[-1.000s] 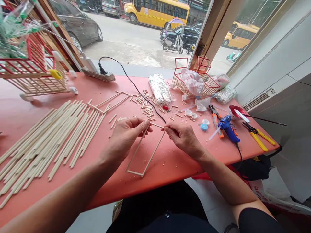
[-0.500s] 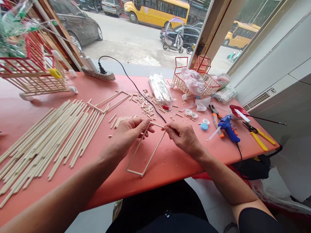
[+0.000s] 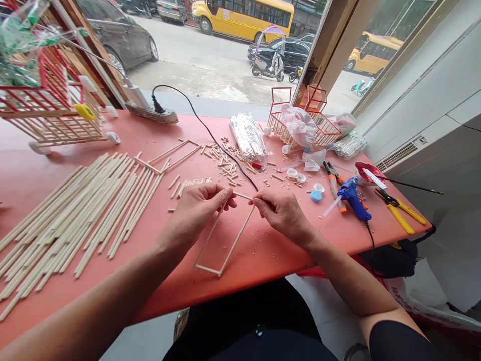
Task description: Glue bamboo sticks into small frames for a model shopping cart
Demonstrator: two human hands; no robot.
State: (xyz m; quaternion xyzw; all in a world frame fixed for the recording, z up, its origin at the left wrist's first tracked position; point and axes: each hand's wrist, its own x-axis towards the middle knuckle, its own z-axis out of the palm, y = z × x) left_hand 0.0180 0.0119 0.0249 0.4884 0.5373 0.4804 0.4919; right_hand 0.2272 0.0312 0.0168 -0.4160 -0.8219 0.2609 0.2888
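Between my hands is a four-sided frame of thin wooden sticks [image 3: 235, 243], its near end low over the red table [image 3: 278, 260]. My left hand [image 3: 203, 208] pinches the far left corner, thumb on top of the short far stick. At the far right corner, my right hand [image 3: 280, 213] grips with thumb and forefinger, hiding the joint. Left of my hands lies a spread of long wooden sticks [image 3: 75, 215]. Just beyond them are short cut pieces [image 3: 191, 185] and another stick frame [image 3: 180, 155] lying flat.
On the right lie a blue glue gun [image 3: 353, 198], orange-handled pliers [image 3: 332, 183] and yellow-handled pliers [image 3: 400, 210]. Small stick carts stand at the back left [image 3: 56, 115] and back right [image 3: 300, 125]. A black cord [image 3: 203, 123] runs from a power strip [image 3: 154, 114] toward my hands.
The far right side of the frame has closed in on my right hand's fingertips, with its side stick meeting them. Both hands keep their hold and have barely shifted.
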